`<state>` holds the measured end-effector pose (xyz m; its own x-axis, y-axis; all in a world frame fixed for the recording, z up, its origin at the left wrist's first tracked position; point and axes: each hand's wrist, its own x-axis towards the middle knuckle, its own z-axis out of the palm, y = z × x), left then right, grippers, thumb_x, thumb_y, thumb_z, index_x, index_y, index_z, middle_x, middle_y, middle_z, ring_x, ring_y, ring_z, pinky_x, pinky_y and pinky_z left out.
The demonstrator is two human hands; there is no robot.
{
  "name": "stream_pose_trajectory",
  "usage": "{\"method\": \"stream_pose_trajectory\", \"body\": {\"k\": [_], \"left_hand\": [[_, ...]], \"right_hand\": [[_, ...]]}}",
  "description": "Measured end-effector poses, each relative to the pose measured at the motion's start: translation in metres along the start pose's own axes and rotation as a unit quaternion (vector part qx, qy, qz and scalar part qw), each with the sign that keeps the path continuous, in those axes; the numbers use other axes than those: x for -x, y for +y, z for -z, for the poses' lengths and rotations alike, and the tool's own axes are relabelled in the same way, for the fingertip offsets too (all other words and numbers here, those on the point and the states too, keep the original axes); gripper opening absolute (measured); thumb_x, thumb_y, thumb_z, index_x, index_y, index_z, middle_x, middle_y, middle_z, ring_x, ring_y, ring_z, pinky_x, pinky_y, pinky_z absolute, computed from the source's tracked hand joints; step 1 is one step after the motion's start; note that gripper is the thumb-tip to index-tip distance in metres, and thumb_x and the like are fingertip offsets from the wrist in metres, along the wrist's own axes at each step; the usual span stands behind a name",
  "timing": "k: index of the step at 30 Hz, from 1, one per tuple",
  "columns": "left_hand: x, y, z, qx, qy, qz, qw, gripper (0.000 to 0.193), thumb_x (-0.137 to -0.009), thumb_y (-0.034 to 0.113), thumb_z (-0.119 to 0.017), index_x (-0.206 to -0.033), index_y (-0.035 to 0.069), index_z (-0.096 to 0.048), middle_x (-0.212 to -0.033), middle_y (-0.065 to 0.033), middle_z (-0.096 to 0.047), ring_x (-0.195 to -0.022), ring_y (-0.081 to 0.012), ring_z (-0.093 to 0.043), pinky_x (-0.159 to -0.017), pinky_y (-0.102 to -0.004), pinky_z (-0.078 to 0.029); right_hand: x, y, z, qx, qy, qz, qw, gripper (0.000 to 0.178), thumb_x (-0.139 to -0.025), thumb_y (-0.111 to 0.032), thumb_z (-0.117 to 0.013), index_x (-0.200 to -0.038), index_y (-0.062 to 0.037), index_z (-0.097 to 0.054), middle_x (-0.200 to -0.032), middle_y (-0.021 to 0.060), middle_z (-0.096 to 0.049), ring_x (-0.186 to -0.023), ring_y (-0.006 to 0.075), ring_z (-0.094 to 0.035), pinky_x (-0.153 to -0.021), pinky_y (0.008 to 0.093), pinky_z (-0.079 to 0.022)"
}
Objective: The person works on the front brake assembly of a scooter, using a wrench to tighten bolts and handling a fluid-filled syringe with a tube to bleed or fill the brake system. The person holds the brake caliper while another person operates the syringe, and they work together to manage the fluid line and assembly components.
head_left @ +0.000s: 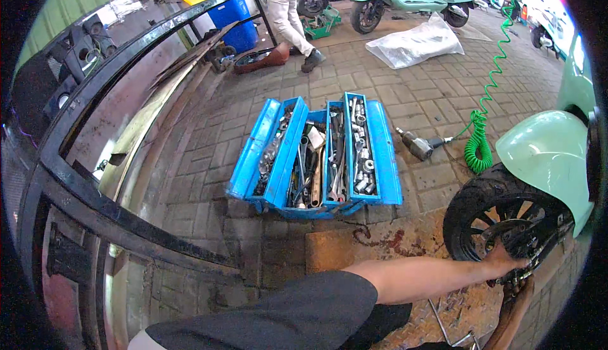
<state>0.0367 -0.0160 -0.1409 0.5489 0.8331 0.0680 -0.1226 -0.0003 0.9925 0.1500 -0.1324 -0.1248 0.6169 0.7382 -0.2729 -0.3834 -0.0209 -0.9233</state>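
The paved floor (342, 71) bore a rusty-orange plate (335, 247) below and left of the left grip (505, 259), an open blue toolbox (384, 160) and grey air tool (419, 146) ahead-left of it, and clear plastic sheeting (415, 43) well beyond.

L hand (505, 261) & R hand (520, 288): fingertips/grip too small to tell. Co-worker (287, 12) cut off @ top edge.

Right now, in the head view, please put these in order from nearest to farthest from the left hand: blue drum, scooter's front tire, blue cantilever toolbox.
1. Scooter's front tire: close by the left hand, at the right side.
2. Blue cantilever toolbox: standing open in the middle, farther left.
3. Blue drum: in the upper-left background, well beyond the toolbox.
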Motion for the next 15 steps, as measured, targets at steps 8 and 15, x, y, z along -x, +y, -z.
{"method": "stream_pose_trajectory", "body": {"k": [8, 15], "left_hand": [[-0.005, -0.009, -0.004, -0.007, 0.005, 0.015, 1.0, 0.099, -0.068, 0.04, -0.082, -0.142, 0.002, -0.027, -0.142, -0.0188, -0.037, -0.135, -0.0311, -0.032, -0.114, -0.0378, -0.026], [0.01, 0.006, -0.012, 0.044, -0.008, 0.031, 0.999, 0.097, -0.07, 0.046, -0.079, -0.143, 0.006, -0.029, -0.139, -0.0157, -0.044, -0.131, -0.0308, -0.037, -0.111, -0.0398, -0.029]], "right_hand": [[0.023, -0.004, -0.029, -0.002, 0.083, 0.047, 0.995, 0.027, -0.096, -0.032, -0.051, -0.111, -0.0099, -0.054, -0.083, -0.0018, -0.049, -0.071, 0.0072, -0.046, -0.06, 0.0243, -0.04], [0.019, 0.004, 0.013, 0.056, 0.051, 0.053, 0.996, 0.033, -0.097, -0.033, -0.05, -0.122, -0.011, -0.051, -0.085, -0.0022, -0.046, -0.071, 0.0063, -0.042, -0.059, 0.0224, -0.033]]}}
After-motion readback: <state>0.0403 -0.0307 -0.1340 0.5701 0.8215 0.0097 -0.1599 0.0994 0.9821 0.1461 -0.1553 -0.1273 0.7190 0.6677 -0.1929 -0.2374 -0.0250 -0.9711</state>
